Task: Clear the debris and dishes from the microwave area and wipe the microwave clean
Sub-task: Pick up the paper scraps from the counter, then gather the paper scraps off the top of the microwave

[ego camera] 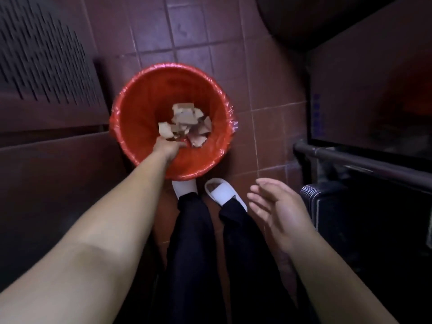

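The debris you are clearing, a heap of torn brownish scraps (187, 125) that look like cardboard or thick paper, lies at the bottom of the red bin (140, 94), which stands on the tiled floor (198, 31) just ahead of your feet. Your left hand (167, 148) reaches down inside the bin with its back towards the camera and its fingers curled under and out of sight. One pale scrap sits right at the fingertips, but you cannot tell whether it is pinched or already loose. Your right hand (278, 206) hangs apart to the right, outside the bin, fingers spread and relaxed, holding nothing. Judge these pieces as very light and fairly stiff, with ragged edges: they will likely flutter or cling to a damp palm rather than drop cleanly, so let go low inside the bin and flick the fingers open. For any more of them, gather several in a loose fist rather than pinching one by one. The thin plastic liner (230, 108) over the rim looks soft and easy to drag loose, so keep your wrist off it.
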`<state>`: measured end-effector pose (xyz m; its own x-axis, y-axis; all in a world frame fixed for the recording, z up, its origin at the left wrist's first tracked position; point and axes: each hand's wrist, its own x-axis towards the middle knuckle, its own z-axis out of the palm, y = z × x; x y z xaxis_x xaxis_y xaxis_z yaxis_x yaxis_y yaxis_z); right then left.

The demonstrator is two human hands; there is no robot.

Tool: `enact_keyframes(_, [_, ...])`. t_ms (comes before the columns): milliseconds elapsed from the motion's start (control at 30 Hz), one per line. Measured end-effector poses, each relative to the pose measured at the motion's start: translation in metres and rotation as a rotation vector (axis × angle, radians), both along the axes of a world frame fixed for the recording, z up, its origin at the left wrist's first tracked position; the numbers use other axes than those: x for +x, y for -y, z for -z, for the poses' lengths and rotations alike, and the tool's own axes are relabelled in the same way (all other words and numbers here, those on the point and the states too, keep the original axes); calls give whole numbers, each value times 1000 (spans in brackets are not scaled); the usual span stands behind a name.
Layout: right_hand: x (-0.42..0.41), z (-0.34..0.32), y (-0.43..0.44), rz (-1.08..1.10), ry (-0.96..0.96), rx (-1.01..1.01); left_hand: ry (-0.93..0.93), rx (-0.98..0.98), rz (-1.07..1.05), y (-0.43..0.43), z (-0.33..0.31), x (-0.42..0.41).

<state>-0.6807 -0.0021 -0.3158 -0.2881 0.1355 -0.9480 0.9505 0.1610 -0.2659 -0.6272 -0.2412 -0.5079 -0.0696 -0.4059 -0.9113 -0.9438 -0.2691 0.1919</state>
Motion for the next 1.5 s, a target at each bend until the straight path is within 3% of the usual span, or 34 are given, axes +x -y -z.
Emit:
enact_keyframes(100, [-4,-14,2,-19,0,5,14,52,85,-21,-14,13])
enact_keyframes(233, [-14,-58,19,-60,-24,-26,-25,222,-28,-52,-68,43])
enact_keyframes(467, [-19,-180,64,-207,-122,-176,-230,227,-209,-53,-231,67])
enact_keyframes(700, [12,-277,79,-509,-221,-387,-523,30,-401,-27,-402,102])
enact_keyframes(833, [41,-299,69,-680,-127,-517,-602,-113,-630,-50,-465,159])
enact_keyframes(1100, [117,-321,59,-1025,13,-626,-617,-320,-1011,-142,-531,281])
enact_keyframes(1500, [352,-381,85,-1518,-24,-910,-712,-726,-1448,-237,-588,528])
